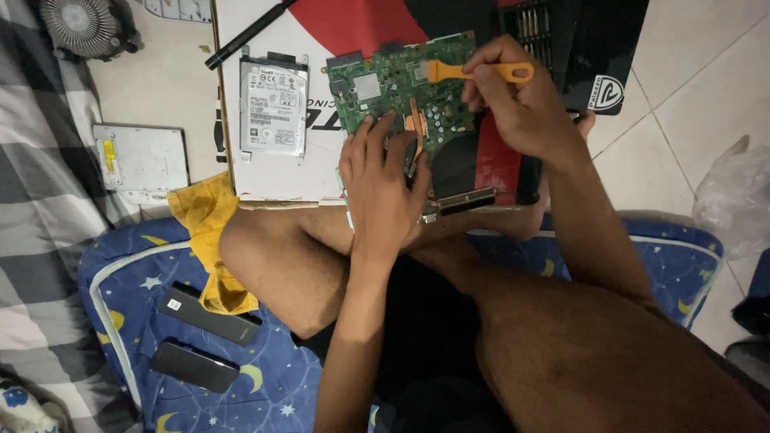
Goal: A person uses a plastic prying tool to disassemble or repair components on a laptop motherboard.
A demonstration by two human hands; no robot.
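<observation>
Circuit board (401, 84) pinned under your left hand (383, 183), fingers spread flat; your right hand (517, 108) pinching orange pry tool (473, 72) over board

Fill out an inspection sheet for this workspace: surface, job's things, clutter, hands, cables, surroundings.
Surface: white and red box on a tiled floor.
Job's things: green circuit board; orange pry tool over it.
Clutter: hard drive, black pen, optical drive, yellow cloth, two dark covers.
Hands: left hand presses the board's near edge; right hand grips the pry tool.
Cables: nothing seen.
Surroundings: blue star cushion, fan, plastic bag, checked fabric.
</observation>
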